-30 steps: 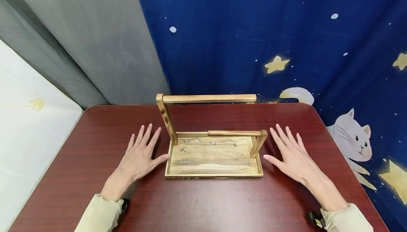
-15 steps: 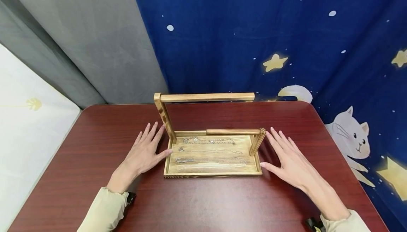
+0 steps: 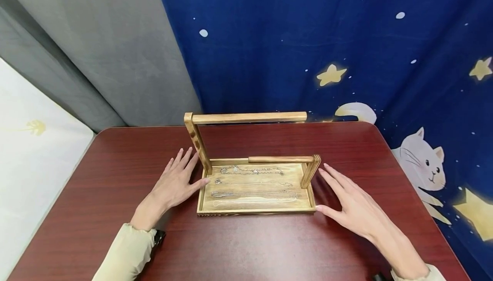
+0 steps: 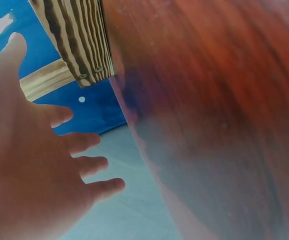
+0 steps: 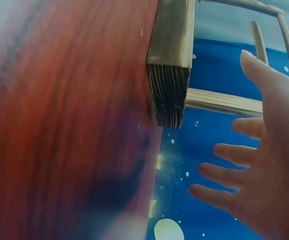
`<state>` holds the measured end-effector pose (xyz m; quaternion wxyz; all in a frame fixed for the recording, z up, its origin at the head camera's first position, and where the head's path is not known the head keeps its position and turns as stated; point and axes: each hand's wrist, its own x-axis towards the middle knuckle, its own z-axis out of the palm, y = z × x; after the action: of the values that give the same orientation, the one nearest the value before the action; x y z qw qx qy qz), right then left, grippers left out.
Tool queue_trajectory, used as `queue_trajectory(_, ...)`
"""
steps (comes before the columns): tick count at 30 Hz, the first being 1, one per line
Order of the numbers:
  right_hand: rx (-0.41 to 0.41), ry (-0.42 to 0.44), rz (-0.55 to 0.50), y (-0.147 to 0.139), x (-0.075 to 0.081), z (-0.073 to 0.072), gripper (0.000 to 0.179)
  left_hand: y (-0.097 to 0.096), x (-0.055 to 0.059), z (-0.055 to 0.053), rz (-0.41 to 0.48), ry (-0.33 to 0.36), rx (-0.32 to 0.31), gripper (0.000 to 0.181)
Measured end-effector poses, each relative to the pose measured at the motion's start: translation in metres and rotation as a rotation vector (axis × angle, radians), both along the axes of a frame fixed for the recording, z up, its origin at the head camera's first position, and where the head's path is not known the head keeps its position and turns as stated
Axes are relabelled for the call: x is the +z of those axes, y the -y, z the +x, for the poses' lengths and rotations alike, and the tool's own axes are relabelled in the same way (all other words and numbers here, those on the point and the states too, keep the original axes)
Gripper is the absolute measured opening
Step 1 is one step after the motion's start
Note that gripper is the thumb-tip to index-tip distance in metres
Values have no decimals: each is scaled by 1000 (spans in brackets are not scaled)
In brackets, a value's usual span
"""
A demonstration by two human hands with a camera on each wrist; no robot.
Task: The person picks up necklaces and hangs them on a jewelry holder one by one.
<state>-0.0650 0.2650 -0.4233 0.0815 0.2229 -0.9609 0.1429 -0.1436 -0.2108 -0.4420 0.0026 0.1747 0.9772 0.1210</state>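
A wooden jewelry stand (image 3: 256,212) sits on the table, a shallow tray with a tall bar at the left and a lower bar at the right. Several silver necklaces (image 3: 252,171) lie in rows across its tray. My left hand (image 3: 173,186) is at the tray's left side, fingers extended and thumb tip over the rim. My right hand (image 3: 354,208) is beside the right side, its thumb tip right at the front right corner. Both wrist views show spread fingers, with the left hand (image 4: 39,155) and right hand (image 5: 274,175) near the stand's wooden ends.
The dark red table (image 3: 254,246) has rounded back corners. Behind it hang a grey curtain (image 3: 115,37) and a blue curtain (image 3: 262,49) printed with stars and a cat. A white sheet (image 3: 31,178) borders the left side.
My left hand has moved right, bringing its thumb over the tray's left rim. The right hand has come slightly closer to the tray's right side, its fingers drawn nearer together.
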Motion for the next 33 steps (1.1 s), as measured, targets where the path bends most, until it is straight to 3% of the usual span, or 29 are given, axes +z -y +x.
queue_trajectory(8, 40, -35, -2, 11, -2, 8, 87, 0, 1, -2, 2, -4, -3, 93)
queue_trajectory(23, 12, -135, 11, 25, 1, 11, 78, -3, 0, -3, 25, 23, -7, 92)
queue_trajectory(33, 62, -129, -26, 34, -1, 6, 72, -2, 0, -5, 120, 91, -29, 91)
